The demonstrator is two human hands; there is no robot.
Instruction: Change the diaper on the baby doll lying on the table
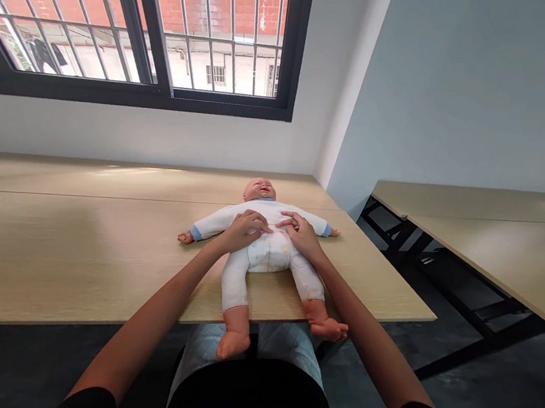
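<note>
A baby doll [267,256] in a white romper with blue cuffs lies on its back on a light wooden table [63,252], head toward the window, bare feet hanging over the near edge. My left hand [243,230] rests on the doll's chest with fingers curled, pinching the romper's front. My right hand [299,233] sits on the doll's belly beside it, fingers bent and pinching the same cloth at the middle seam. Both forearms reach in from below.
A black-framed barred window [153,48] fills the wall behind the table. A second wooden table [500,238] on a black metal frame stands to the right across a dark floor gap. My lap is under the table edge.
</note>
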